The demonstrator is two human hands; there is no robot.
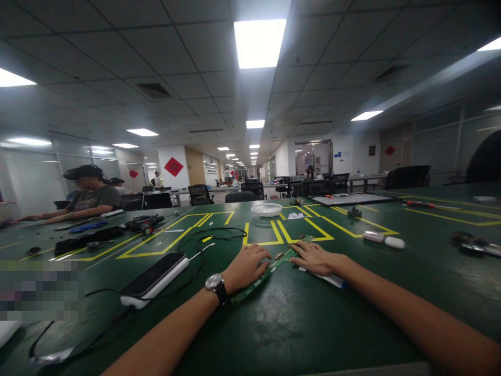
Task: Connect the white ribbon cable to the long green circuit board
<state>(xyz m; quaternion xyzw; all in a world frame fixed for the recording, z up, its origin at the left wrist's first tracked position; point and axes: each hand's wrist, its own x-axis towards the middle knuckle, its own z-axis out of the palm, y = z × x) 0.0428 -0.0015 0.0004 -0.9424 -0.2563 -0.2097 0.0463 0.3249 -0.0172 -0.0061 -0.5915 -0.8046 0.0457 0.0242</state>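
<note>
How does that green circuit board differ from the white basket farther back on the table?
The circuit board is a long, narrow green strip; the basket is round and white. The board looks flat, while the basket has raised sides. The board lies at the left hand and right hand; the basket stands beyond both. Both rest on the table.

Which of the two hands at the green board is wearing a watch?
The left hand at the green circuit board: a black-strapped watch circles its wrist, while the right hand has a bare wrist.
</note>
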